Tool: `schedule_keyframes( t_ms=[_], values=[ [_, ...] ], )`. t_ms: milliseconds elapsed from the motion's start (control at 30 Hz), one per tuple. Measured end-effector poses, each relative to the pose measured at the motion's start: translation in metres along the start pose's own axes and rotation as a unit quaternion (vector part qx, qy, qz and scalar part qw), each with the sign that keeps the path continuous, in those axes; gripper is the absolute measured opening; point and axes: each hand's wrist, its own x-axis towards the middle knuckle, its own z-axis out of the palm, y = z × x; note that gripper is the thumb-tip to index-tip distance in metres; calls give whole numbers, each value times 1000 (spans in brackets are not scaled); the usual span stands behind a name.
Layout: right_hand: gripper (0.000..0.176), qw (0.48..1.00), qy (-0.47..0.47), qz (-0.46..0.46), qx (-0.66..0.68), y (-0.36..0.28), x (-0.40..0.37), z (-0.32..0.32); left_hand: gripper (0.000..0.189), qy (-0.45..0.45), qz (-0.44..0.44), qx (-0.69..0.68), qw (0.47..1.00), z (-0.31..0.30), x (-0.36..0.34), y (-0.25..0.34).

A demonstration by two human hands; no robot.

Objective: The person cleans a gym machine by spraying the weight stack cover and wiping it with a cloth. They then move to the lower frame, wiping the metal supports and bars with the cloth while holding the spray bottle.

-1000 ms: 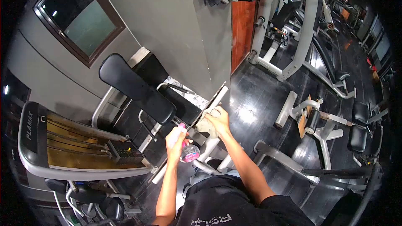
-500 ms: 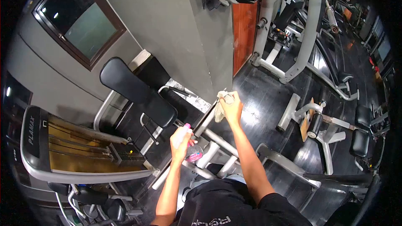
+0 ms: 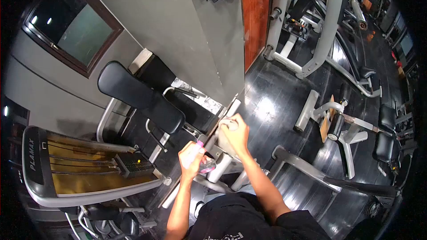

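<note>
My left hand (image 3: 188, 161) is wrapped round the neck of a clear spray bottle (image 3: 208, 167) with a pink nozzle and pinkish label. A pale cloth (image 3: 223, 138) is gripped in my right hand (image 3: 237, 134), its fingers closed over it. The cloth lies against the grey metal frame (image 3: 234, 106) of a gym machine, just ahead and to the right of the bottle. My right palm hides part of the cloth.
A black padded seat (image 3: 164, 113) with handles stands to the left, beside a weight stack housing (image 3: 35, 164). The grey wall corner (image 3: 218, 62) rises ahead. Further machines, including a white-framed one (image 3: 331, 26), stand on the dark floor (image 3: 262, 106) to the right.
My right hand has come down the frame toward me with the cloth, closer to the bottle. My left hand still holds the spray bottle, slightly lower in view.
</note>
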Motion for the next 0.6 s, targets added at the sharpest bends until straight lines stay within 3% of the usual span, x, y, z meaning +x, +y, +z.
schedule_keyframes(
  t_ms=[100,167,367,400,600],
  values=[
    [22,1000,-14,14,-8,8,27,-5,19,-1,16,46,999,0,-1,-1],
    [22,1000,-17,5,-8,12,35,-7,18,-1,-4,-21,1000,0,1,0],
    [21,993,104,-40,-48,16,78,-27,18,-4,-19,-51,999,1,0,3],
    [22,992,98,-76,-36,18,87,-31,18,-4,-19,-52,998,0,-1,3],
    [22,993,50,-65,-90,10,76,-26,19,-1,-43,-76,996,-2,1,3]
  ],
)
